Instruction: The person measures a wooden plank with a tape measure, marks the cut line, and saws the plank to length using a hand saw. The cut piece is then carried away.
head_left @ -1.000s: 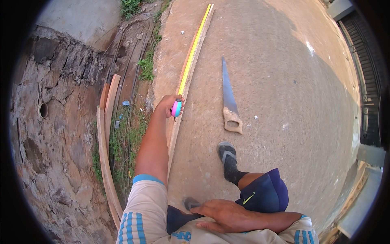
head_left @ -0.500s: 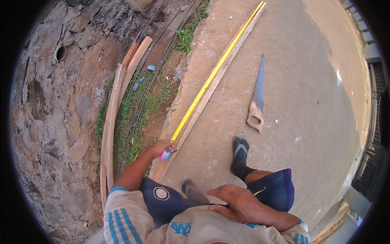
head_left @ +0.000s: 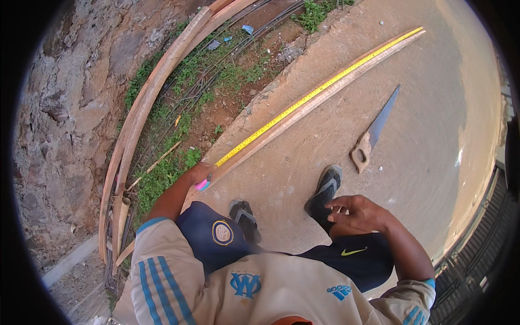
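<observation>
My left hand (head_left: 199,174) is closed on a pink-and-blue tape measure (head_left: 203,184) at the near end of a long wooden plank (head_left: 346,78). The yellow blade (head_left: 303,102) is stretched along the plank's length toward the upper right. Raised over my right shoe, my right hand (head_left: 355,214) has bent, parted fingers, with nothing visible in them. To the right of the plank a handsaw (head_left: 369,142) with a wooden handle lies flat on the concrete.
Curved-looking timbers (head_left: 149,100) and dark rods or cables (head_left: 227,59) run along a weedy dirt strip (head_left: 179,151) beside a rough rock wall (head_left: 65,119). The concrete path (head_left: 439,124) borders a dark slatted structure (head_left: 466,260) at the lower right.
The view has turned, so plank, saw and timbers appear more slanted. My right hand has lifted from near my lap to above my right shoe. My left hand stays on the tape measure.
</observation>
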The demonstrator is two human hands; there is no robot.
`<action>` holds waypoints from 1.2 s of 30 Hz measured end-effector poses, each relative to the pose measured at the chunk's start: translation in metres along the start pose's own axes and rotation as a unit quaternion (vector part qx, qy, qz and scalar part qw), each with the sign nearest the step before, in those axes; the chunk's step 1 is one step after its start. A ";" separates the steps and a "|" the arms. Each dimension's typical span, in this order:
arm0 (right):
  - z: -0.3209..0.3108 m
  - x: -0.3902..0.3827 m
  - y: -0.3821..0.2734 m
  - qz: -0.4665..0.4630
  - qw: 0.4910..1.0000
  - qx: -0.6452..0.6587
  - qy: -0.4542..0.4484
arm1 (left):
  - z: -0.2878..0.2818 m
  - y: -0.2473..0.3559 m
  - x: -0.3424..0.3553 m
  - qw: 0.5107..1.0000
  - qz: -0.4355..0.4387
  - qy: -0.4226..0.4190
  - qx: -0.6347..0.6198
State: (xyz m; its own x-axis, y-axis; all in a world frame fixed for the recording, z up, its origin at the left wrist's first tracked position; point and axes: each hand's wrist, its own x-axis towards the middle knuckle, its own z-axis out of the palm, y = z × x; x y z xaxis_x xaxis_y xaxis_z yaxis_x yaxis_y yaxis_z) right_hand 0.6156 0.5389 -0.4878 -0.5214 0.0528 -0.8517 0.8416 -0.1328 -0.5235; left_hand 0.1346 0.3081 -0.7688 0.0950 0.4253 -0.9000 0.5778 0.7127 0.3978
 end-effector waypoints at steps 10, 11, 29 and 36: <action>-0.081 0.176 0.284 0.176 0.887 -0.156 0.397 | 0.010 0.005 0.011 0.999 -0.040 0.007 -0.011; -0.073 0.183 0.299 0.169 0.881 -0.158 0.412 | 0.013 0.008 0.010 0.999 -0.042 0.010 -0.014; -0.031 0.223 0.287 0.207 0.841 -0.003 0.500 | 0.020 0.014 0.020 0.991 -0.128 0.046 0.009; -0.048 0.174 0.244 0.089 0.751 0.311 0.576 | 0.023 0.004 0.027 0.991 -0.119 0.036 0.049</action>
State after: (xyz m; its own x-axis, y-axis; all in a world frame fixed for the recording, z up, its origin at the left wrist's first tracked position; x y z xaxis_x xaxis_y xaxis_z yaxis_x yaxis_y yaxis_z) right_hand 0.7372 0.5630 -0.7653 0.3607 0.7528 -0.5507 0.4681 -0.6568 -0.5912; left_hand 0.1576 0.3098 -0.7960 -0.1096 0.2938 -0.9496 0.6539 0.7408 0.1537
